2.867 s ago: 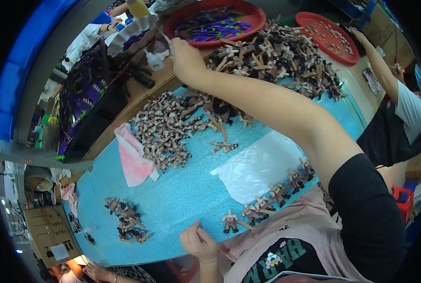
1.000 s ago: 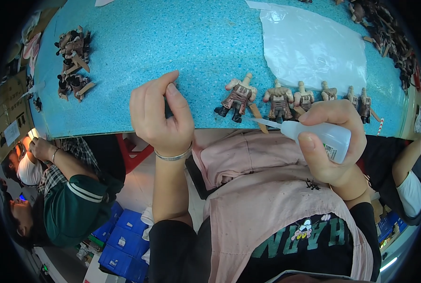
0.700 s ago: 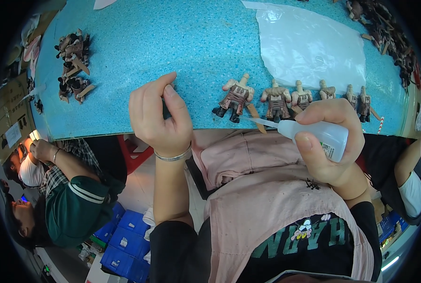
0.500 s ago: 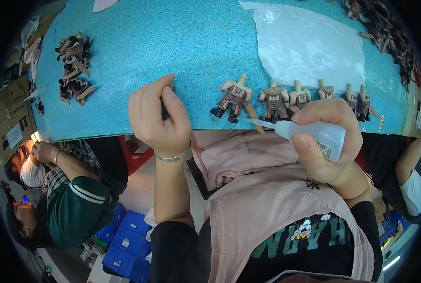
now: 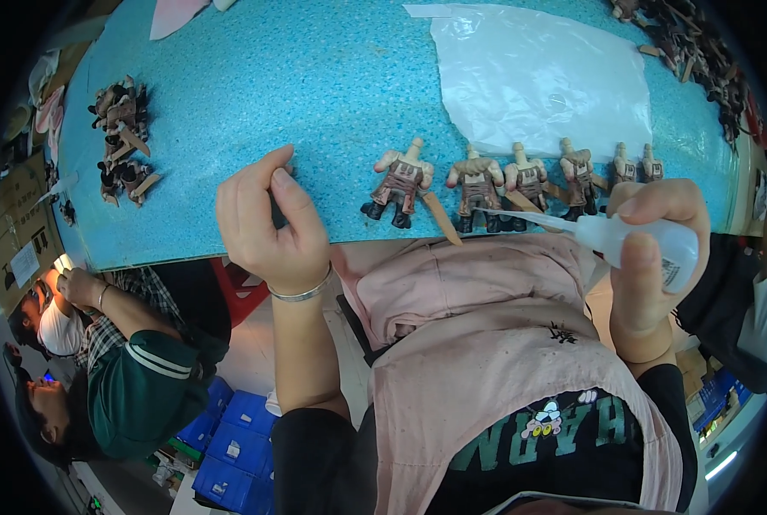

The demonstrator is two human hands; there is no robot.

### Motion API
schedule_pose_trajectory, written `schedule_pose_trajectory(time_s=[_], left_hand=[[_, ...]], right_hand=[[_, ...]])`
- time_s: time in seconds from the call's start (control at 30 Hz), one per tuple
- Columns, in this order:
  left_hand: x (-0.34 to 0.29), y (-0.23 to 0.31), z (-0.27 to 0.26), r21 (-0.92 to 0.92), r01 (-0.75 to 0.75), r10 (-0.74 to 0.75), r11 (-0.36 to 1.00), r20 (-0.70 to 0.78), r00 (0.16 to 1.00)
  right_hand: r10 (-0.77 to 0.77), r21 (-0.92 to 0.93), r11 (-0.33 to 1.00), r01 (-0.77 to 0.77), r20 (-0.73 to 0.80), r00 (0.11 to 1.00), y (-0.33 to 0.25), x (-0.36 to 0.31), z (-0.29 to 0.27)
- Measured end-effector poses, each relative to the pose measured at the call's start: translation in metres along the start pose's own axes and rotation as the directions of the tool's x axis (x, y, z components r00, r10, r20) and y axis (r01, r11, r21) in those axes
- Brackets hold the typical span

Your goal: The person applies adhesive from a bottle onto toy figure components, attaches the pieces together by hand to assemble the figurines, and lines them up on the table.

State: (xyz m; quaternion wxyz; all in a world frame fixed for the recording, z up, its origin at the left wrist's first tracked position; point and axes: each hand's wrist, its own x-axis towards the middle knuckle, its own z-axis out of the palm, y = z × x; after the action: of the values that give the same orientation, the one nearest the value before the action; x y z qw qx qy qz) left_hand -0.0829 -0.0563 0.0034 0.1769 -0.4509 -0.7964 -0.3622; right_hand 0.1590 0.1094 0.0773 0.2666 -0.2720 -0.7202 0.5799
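Observation:
My right hand (image 5: 658,266) is wrapped round a translucent squeeze bottle (image 5: 611,236) with a long thin nozzle. The nozzle points left, its tip at the legs of the second headless toy figure (image 5: 475,187) in a row; whether it touches cannot be made out. Leftmost in that row lies another headless figure (image 5: 403,182) with brown clothing, black boots and a flat tan piece at its side. Loosely curled, my left hand (image 5: 272,219) hovers at the table's near edge, left of the row. What it holds, if anything, is hidden.
The blue speckled table (image 5: 315,86) carries a clear plastic sheet (image 5: 542,77) behind the row. Figure parts lie in a pile (image 5: 121,142) at left and a larger heap (image 5: 692,51) at far right. A person in a green sleeve (image 5: 147,378) sits at left, near blue bins (image 5: 237,446).
The squeeze bottle in my right hand has moved right, its nozzle shifting from beside the leftmost figure to the second one. My left hand stays curled; the whole view has shifted slightly.

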Motion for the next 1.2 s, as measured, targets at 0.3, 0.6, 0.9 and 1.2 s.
schedule_pose_trajectory(time_s=[0.3, 0.6, 0.9, 1.2], left_hand=[[0.01, 0.056, -0.023, -0.24, -0.148, 0.227, 0.959, 0.348, 0.909], [0.012, 0.077, -0.004, -0.19, -0.156, 0.239, 0.969, 0.59, 0.771], [0.017, 0.075, -0.009, -0.178, -0.137, 0.219, 0.974, 0.621, 0.753], [0.017, 0.075, -0.01, -0.181, -0.127, 0.214, 0.975, 0.622, 0.753]], right_hand=[[0.049, -0.016, 0.999, -0.052, -0.161, 0.986, 0.005, -0.009, -0.019], [0.064, 0.06, 0.997, -0.055, -0.149, 0.987, 0.007, -0.01, -0.017], [0.148, -0.059, 0.987, -0.151, -0.06, 0.987, -0.004, -0.006, -0.002], [0.183, -0.137, 0.975, -0.177, 0.032, 0.983, -0.011, -0.002, 0.003]])
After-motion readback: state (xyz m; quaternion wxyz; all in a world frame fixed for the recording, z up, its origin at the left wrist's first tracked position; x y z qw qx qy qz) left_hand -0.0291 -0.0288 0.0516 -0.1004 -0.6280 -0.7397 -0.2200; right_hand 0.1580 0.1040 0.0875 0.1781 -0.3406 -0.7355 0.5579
